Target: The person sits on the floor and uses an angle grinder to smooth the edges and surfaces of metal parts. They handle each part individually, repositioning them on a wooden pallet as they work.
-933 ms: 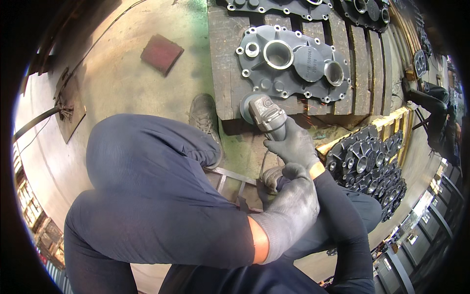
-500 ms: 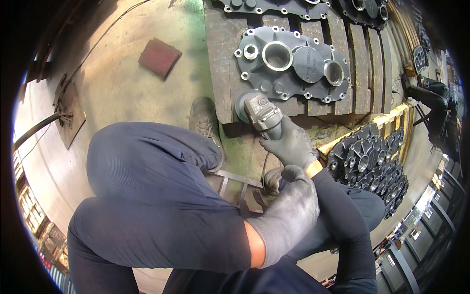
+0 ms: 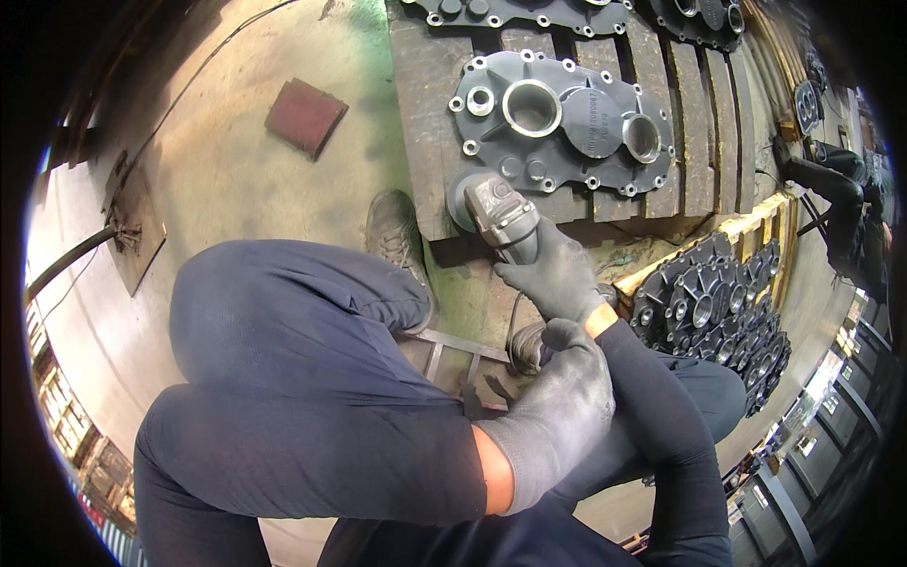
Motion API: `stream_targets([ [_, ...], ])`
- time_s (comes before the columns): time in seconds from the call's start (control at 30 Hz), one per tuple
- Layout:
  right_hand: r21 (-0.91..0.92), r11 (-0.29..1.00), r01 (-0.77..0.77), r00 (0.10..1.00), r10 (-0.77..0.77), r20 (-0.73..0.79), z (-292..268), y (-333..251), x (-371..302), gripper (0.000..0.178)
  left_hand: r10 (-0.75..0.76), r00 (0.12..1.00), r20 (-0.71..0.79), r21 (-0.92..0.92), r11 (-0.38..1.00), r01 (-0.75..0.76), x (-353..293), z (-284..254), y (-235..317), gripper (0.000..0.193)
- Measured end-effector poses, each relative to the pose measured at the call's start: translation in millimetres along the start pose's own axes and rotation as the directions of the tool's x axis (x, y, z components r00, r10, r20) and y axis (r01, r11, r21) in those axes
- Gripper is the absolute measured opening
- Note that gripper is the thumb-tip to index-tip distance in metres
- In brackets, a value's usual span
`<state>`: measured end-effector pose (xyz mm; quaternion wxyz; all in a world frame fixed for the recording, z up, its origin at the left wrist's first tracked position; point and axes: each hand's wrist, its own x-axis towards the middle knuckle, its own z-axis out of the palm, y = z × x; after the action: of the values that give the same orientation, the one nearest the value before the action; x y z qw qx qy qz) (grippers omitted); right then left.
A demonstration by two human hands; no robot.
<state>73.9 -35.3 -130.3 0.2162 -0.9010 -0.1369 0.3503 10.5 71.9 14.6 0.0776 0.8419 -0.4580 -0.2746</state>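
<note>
- Grinder (image 3: 502, 210) sits in right hand (image 3: 556, 274), fingers wrapped around it.
- Left hand (image 3: 570, 386) curls beside right wrist (image 3: 600, 320); its hold can't be made out.
- Grey casting (image 3: 588, 123) lies on wooden pallet (image 3: 435, 132).

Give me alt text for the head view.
Gloved right hand grips an angle grinder, its disc beside a dark metal cover lying on a wooden pallet; the gloved left hand is curled beside the right forearm.

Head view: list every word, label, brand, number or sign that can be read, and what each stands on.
Dark grey casting, round raised face: rows of characters, which I won't copy out.
Angle grinder: no legible text.
Stacked castings at right: any markings are too small to read.
</note>
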Motion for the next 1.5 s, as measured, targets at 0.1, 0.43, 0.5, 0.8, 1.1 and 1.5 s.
stream_targets([
  [0.1, 0.047, 0.999, 0.017, 0.999, -0.015, -0.044, 11, 11, -8, 0.062, -0.002, 1.000, -0.007, -0.001, 1.000, 0.002, 0, -1, 0, 0.027],
  [0.43, 0.107, 0.989, -0.104, 0.993, 0.109, -0.044, 14, 9, -9, 0.071, -0.048, 0.998, -0.039, 0.038, 0.998, 0.049, 4, 4, 8, 0.027],
  [0.5, 0.126, 0.987, -0.103, 0.993, 0.110, -0.046, 16, 8, -7, 0.072, -0.033, 0.998, -0.047, 0.060, 0.998, 0.035, 3, 5, 8, 0.028],
  [0.8, 0.046, 0.971, -0.233, 0.957, 0.221, 0.185, 22, -20, -29, 0.080, -0.096, 0.991, -0.089, 0.119, 0.987, 0.106, -13, -4, -1, 0.032],
  [1.1, 0.065, 0.998, -0.022, 0.996, 0.017, 0.086, 20, 19, -18, 0.069, -0.054, 0.904, -0.424, 0.021, 0.997, 0.070, -5, 19, -1, 0.037],
  [1.5, 0.130, 0.991, 0.024, 0.998, -0.018, -0.053, 34, 43, -7, 0.102, -0.031, 0.939, -0.343, 0.065, 0.996, 0.057, -4, 16, 4, 0.025],
])
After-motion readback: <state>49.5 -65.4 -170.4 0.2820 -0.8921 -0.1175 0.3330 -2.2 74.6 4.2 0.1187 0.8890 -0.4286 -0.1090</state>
